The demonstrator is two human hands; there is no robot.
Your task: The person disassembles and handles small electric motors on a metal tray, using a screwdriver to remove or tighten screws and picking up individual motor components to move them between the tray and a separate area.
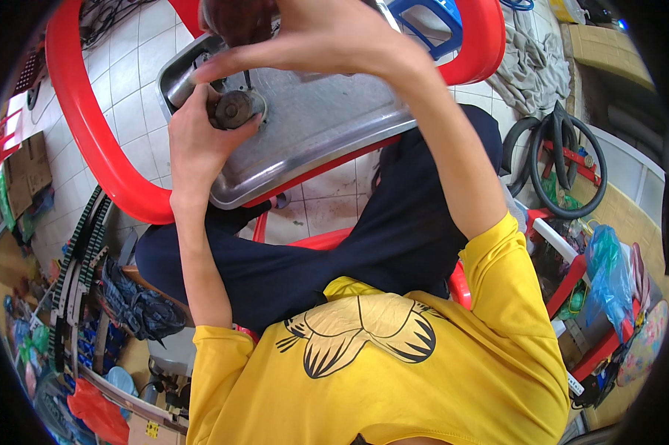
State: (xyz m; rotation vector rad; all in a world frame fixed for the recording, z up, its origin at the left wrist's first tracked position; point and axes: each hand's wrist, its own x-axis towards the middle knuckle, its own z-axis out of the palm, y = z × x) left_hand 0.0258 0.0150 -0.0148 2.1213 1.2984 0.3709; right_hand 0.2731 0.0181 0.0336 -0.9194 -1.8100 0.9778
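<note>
The left hand (197, 144) comes up from a nearly upright forearm, its wrist close to straight, over the left part of a shallow, rectangular silver metal tray (320, 137). Its thumb and fingers curl around a small, round, dark-grey metal part (234, 110), gripping it from the left and below, the disc-like end facing up.

The right forearm slants up and leftward across the tray's right side, elbow bent and out wide; the right hand (327, 37) turns left at the wrist, palm side hidden. Its thumb stretches long and flat toward the left hand's fingers, ending just beside them; contact is hard to judge. A dark-brown, rounded object (238, 21) sits beyond that thumb, partly cut off by the upper edge. Whether the right fingers close on it, I cannot tell.
</note>
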